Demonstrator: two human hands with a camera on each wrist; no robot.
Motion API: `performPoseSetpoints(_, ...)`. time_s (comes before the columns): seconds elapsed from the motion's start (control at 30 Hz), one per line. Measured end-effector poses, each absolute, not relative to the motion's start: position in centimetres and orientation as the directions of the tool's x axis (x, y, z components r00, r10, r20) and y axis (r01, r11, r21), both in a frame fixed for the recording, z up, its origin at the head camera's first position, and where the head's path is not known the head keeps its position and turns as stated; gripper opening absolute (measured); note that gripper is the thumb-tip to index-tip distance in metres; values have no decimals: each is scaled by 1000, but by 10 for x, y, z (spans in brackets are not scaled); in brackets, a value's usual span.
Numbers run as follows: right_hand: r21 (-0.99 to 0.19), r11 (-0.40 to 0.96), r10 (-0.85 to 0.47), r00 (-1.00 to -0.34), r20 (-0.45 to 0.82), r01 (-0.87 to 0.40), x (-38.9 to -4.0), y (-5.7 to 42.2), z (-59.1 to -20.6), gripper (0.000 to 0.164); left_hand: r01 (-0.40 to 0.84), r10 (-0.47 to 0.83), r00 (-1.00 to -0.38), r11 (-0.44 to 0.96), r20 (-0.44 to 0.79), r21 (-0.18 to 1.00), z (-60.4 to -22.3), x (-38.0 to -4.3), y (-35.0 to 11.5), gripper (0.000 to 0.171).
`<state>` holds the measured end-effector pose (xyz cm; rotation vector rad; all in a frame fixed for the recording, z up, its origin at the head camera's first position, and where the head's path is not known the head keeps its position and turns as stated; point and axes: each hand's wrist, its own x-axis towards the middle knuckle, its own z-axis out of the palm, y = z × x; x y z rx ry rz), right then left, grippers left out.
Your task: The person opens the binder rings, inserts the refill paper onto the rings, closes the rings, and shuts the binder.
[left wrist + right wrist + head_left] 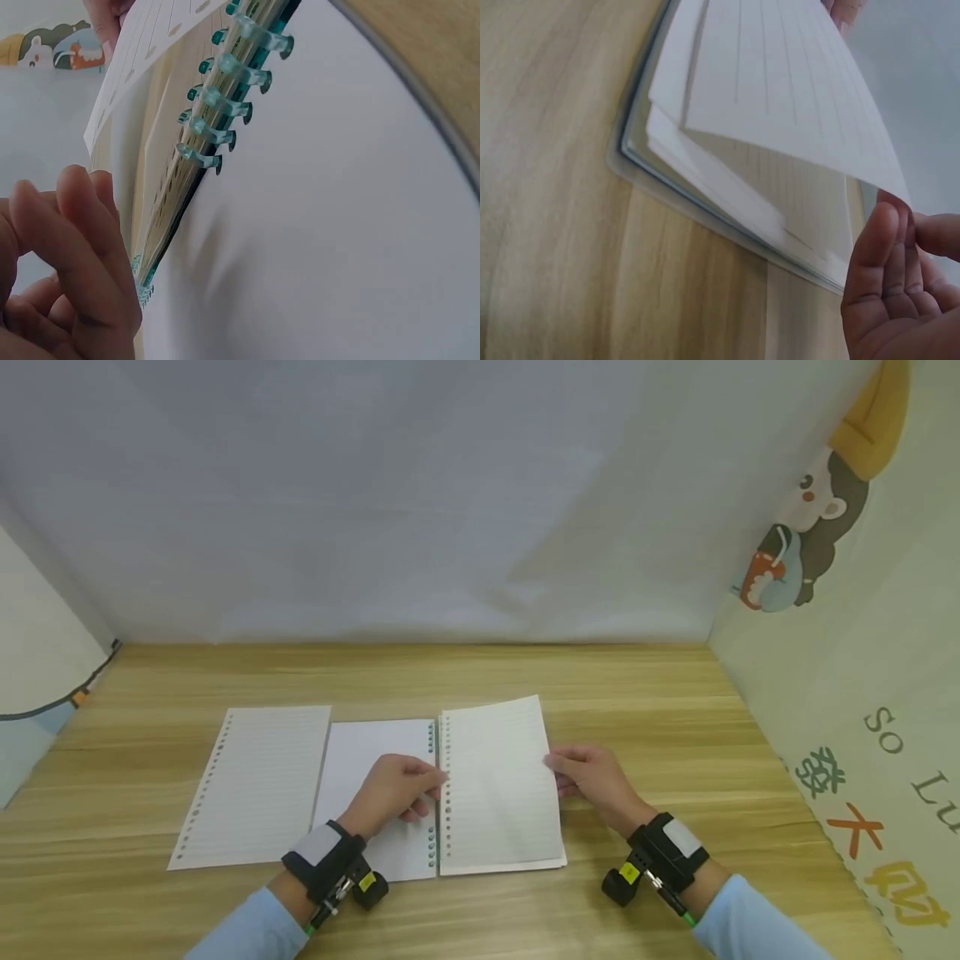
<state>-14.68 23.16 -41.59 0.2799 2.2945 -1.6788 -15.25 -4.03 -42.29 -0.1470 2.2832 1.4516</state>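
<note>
A ring binder notebook lies open on the table, its white left side (378, 743) flat and its teal rings (221, 105) along the middle. Over the right-hand pages is a lined loose-leaf sheet (495, 785) with punched holes down its left edge. My left hand (397, 789) pinches that sheet at the punched edge, beside the rings. With thumb and fingers, my right hand (596, 781) pinches the opposite edge. The right wrist view shows the sheet (780, 82) bowed and raised above the pages beneath. Left thumb contact is hidden in the left wrist view.
Another lined, punched sheet (251, 785) lies flat at the left, against the notebook's left side. The wooden table (645, 693) meets a pale backdrop (375, 527) behind and a printed cloth (847, 693) at the right.
</note>
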Motion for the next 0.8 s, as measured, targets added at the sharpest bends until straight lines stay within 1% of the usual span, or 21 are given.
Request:
performPoseSetpoints(0.53, -893, 281, 1, -930, -367, 353, -150, 221, -423, 34, -312, 112, -907, 467, -405, 827, -433, -150, -49, 21)
performPoseSetpoints(0.8, -897, 255, 0, -927, -375, 362, -151, 219, -424, 36, -314, 103, -908, 473, -405, 823, -433, -148, -52, 19)
